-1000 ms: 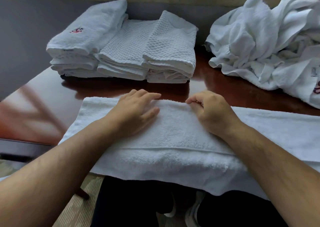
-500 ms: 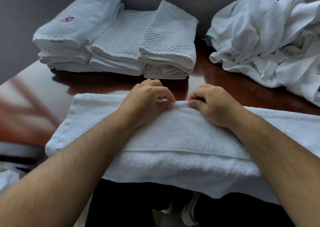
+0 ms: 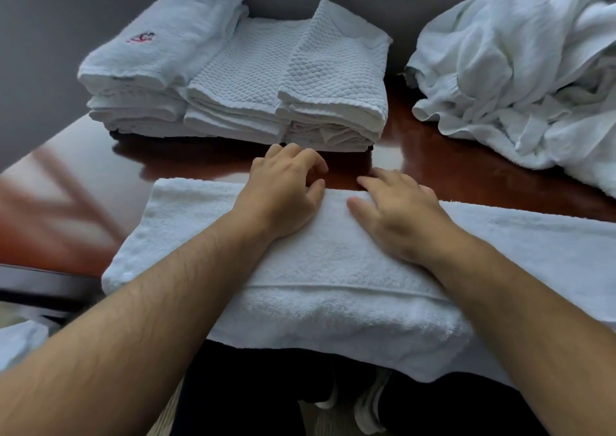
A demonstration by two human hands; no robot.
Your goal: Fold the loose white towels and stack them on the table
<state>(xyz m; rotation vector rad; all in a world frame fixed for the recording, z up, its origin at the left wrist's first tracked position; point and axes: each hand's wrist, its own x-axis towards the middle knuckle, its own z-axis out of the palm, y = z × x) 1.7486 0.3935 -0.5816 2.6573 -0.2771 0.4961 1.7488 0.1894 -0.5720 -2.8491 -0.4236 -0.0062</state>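
Resting loosely on towel point(image 3: 333, 269): left hand point(image 3: 283, 195), right hand point(image 3: 396, 212).

No legible text. Only a small red embroidered mark point(image 3: 140, 38) on the top folded towel point(image 3: 173, 49), well beyond the left hand point(image 3: 283, 199), up-left of its fingertips point(image 3: 313, 160); too blurred to read.

Two hands, left point(image 3: 283, 199) and right point(image 3: 400, 222), are resting on one towel point(image 3: 333, 269); beyond the towel, three stacks point(image 3: 160, 52) point(image 3: 246, 65) point(image 3: 336, 69) and one heap point(image 3: 516, 69) are sitting.
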